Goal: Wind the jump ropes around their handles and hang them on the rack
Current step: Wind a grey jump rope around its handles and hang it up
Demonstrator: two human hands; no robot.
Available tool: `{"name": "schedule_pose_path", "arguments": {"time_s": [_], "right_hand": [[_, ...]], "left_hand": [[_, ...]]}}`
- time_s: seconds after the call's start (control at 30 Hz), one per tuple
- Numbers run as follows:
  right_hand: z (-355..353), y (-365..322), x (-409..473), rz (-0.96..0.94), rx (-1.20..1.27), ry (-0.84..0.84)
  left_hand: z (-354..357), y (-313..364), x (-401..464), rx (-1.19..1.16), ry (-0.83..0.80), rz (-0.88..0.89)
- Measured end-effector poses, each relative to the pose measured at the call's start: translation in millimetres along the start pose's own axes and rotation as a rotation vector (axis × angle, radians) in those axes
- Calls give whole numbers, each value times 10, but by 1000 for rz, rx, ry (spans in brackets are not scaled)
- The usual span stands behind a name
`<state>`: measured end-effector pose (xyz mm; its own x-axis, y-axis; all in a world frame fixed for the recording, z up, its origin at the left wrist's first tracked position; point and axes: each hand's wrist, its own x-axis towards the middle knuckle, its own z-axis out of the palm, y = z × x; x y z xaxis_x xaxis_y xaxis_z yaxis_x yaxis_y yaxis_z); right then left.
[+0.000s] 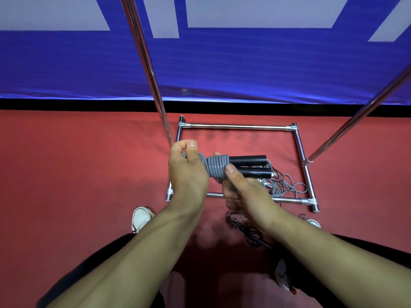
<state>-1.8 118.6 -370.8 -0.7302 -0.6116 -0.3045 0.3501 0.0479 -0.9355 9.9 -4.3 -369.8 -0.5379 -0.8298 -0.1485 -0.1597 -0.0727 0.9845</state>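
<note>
Both hands held one jump rope above the rack base (238,127). The right hand (242,192) had its grip curled round the paired black handles (251,166), thumb against the grey rope coil (216,166). The left hand (188,172), just left of the coil, pinched the grey rope end. Loose rope (284,185) lay on the red floor (77,174) beyond the right grip, inside the base.

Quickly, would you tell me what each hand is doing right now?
Left hand: pinches the grey rope, guiding it onto the coil.
Right hand: grips the two black handles.
</note>
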Motion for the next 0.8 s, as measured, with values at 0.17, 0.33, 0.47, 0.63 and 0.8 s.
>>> {"name": "schedule_pose_path", "arguments": {"time_s": [0.17,0.33,0.47,0.63,0.8], "right_hand": [[-112,11,-34,-274,-560,-89],[-326,144,13,-437,-994,-90],[-491,-40,114,-504,-986,44],[-623,-173,224,-613,-1015,386],[-516,-282,55,-734,-993,314]], "left_hand": [[-15,131,75,-27,3,-14],[-97,255,126,-26,-223,-102],[-150,209,120,194,-376,0],[-191,212,145,465,-342,209],[-171,237,147,510,-146,303]]}}
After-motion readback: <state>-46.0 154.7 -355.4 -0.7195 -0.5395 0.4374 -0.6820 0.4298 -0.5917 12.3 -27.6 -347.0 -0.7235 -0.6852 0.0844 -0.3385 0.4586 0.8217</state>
